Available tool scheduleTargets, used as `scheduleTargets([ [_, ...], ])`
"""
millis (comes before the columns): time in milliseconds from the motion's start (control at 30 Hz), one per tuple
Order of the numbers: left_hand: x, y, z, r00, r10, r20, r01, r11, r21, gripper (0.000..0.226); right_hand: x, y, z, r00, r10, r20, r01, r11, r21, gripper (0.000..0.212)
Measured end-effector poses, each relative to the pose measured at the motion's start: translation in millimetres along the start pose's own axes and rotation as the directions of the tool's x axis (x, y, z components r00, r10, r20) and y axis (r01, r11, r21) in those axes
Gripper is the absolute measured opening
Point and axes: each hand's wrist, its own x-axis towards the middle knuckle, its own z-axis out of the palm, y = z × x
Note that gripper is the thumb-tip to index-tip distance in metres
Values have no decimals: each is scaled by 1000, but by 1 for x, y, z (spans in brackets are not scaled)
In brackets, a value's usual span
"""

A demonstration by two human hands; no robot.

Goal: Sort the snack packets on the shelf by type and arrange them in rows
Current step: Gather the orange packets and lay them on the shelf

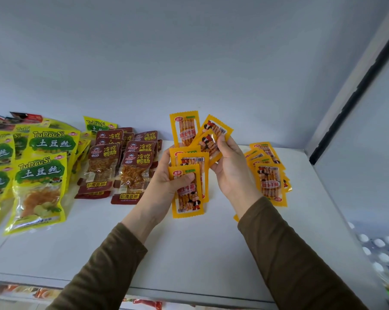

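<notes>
Orange packets [190, 175]: fanned above the shelf [189, 242]; left hand [166, 175] and right hand [230, 171] both pinching them, fingers clamped. Risk: slick loose fan probably slipping, scattering onto the orange pile [269, 175].

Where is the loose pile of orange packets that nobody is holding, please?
In the head view, the loose pile of orange packets lies on the white shelf at the right, just beyond the right hand and near the shelf's right wall.

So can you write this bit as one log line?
step: gathering orange packets | left hand: holds orange packets | right hand: pinches two more | shelf: loose pile on right
</notes>
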Motion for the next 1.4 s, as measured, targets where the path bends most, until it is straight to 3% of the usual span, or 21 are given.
scheduleTargets([
  [367,16,8,9,990,-32,-137,28,999,-32,63,1,2,17,994,91,-67,-98,988,-118,25],
  [500,16,6,14,979,-164,-124,141,974,-179,71,-3,5,24,980,183,-83,-190,977,-95,28],
  [567,13,3,18,973,-203,-108,170,951,-257,66,-7,9,26,978,203,-48,-208,965,-158,28],
  [633,6,0,20,972,-212,-103,177,944,-279,61,-14,3,21,983,180,39,-157,929,-335,28],
  [700,-1,-1,20,971,-220,-91,187,941,-283,60,-22,-13,6,986,120,116,-37,837,-546,32],
  [767,-7,-2,20,969,-234,-78,202,935,-291,60,-31,-28,-21,989,73,128,32,742,-669,49],
  [867,-15,1,20,962,-260,-86,225,928,-297,59,-53,-48,-63,994,-38,102,102,651,-753,33],
  [933,-17,1,22,959,-269,-83,235,927,-292,52,-69,-57,-86,995,-66,69,93,484,-870,23],
  [1033,-19,0,27,957,-272,-105,232,929,-289,41,-93,-63,-108,999,-50,12,21,199,-980,27],
  [1167,-20,-1,34,958,-260,-124,217,935,-280,52,-120,-49,-117,998,64,-2,8,-151,-989,62],
  [1267,-21,0,36,959,-249,-138,205,941,-269,52,-125,-39,-119,996,87,-15,4,-210,-978,81],
  [1400,-22,2,38,956,-255,-146,210,940,-269,50,-120,-40,-116,992,121,-22,-10,-96,-995,85],
])
